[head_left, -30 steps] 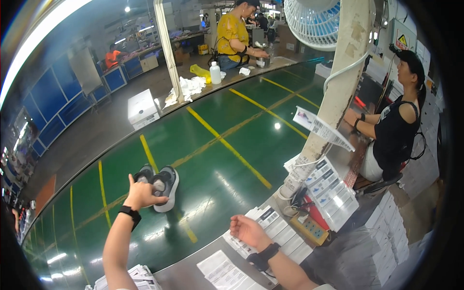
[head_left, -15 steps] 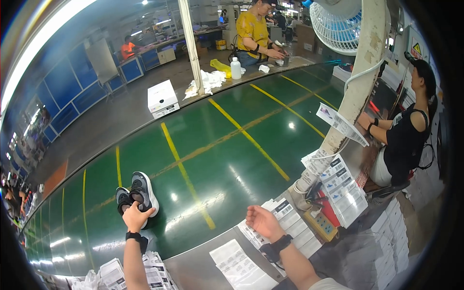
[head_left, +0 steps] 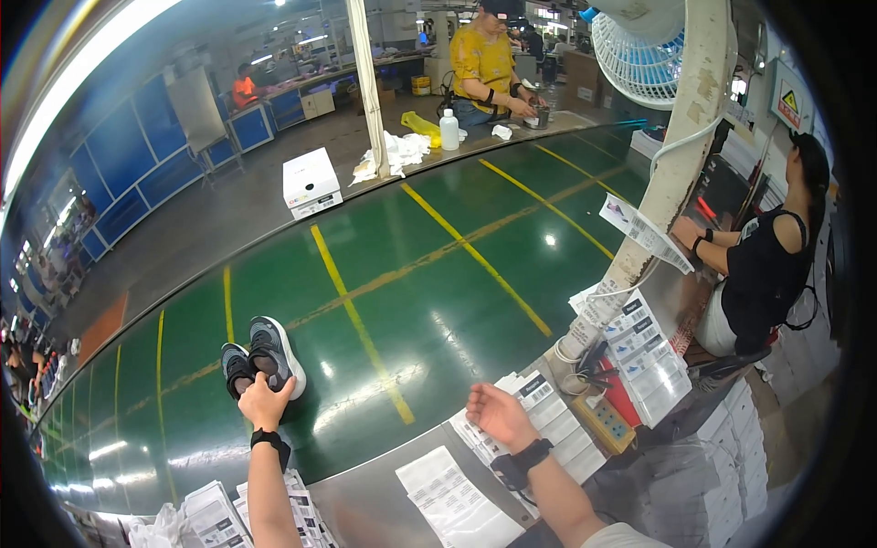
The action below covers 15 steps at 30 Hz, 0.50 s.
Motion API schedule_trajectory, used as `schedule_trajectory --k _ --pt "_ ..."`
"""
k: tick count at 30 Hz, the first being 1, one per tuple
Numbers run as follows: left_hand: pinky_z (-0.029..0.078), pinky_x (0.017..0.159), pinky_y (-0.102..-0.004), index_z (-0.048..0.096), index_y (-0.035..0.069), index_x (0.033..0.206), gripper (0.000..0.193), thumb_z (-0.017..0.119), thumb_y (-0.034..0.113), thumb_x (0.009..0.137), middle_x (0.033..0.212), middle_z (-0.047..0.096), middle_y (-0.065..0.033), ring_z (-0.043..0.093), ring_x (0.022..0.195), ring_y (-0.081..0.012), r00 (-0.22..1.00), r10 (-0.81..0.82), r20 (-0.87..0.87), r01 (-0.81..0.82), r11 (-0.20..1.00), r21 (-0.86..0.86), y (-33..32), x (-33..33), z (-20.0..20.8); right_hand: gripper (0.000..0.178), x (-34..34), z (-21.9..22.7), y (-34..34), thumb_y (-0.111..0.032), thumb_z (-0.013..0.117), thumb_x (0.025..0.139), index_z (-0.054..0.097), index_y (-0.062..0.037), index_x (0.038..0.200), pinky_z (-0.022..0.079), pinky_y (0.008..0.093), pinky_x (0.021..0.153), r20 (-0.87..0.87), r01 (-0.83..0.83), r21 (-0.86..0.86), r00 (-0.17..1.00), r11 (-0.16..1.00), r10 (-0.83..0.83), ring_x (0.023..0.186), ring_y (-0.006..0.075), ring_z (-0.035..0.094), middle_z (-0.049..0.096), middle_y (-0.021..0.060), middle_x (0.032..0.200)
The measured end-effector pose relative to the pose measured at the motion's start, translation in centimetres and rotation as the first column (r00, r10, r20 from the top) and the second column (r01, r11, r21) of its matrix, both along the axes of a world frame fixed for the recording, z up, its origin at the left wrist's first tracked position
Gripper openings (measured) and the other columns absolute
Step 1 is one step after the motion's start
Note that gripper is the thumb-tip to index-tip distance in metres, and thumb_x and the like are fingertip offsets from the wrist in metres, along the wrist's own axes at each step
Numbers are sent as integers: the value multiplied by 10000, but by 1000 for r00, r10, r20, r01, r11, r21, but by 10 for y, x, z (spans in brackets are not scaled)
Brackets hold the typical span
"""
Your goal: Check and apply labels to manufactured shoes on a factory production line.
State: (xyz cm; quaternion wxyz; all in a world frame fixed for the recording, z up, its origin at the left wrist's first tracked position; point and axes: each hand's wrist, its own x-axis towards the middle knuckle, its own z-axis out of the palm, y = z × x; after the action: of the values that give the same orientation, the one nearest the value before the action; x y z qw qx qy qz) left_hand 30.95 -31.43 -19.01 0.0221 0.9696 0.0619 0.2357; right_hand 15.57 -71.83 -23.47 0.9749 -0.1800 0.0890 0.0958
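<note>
My left hand [head_left: 264, 400] is closed on the heel ends of a pair of grey-and-black sneakers with white soles. One sneaker [head_left: 275, 352] stands to the right, its mate [head_left: 235, 363] close against it on the left. Both rest on the green conveyor belt [head_left: 438, 301], toes pointing away from me. At the belt's near edge, my right hand [head_left: 501, 416] hovers with loosely curled fingers and nothing visible in it. Beneath and beside it lie printed label sheets [head_left: 554, 422], and a white sheet [head_left: 459, 500] lies nearer on the metal ledge.
A white shoebox [head_left: 311, 180] stands across the belt, near a white bottle [head_left: 449, 131]. To the right rise a worn post [head_left: 671, 160] and a fan [head_left: 639, 55]; a power strip [head_left: 607, 424] sits below. Co-workers in yellow [head_left: 480, 62] and black [head_left: 769, 251] work nearby.
My left hand and the sneakers have shifted slightly away from me and to the right. My right hand stays almost in the same place.
</note>
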Motion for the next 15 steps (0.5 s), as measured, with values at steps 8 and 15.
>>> schedule_trajectory --k 8,15 --pt "493 596 -426 652 91 843 517 639 579 673 662 652 -136 646 645 -329 999 3 35 -2 1000 -10 -5 4 -4 212 -1 -1 0 -181 489 937 580 -7 1017 495 340 757 -4 5 -13 1000 1000 -5 813 201 580 598 86 878" --pt "491 640 -432 653 97 875 516 620 584 706 704 661 -152 650 698 -340 999 8 -53 -10 999 -51 -18 3 6 211 0 -2 -1 -175 482 940 580 -6 1019 499 337 752 -12 10 -18 1000 1000 -10 805 198 581 598 85 876"
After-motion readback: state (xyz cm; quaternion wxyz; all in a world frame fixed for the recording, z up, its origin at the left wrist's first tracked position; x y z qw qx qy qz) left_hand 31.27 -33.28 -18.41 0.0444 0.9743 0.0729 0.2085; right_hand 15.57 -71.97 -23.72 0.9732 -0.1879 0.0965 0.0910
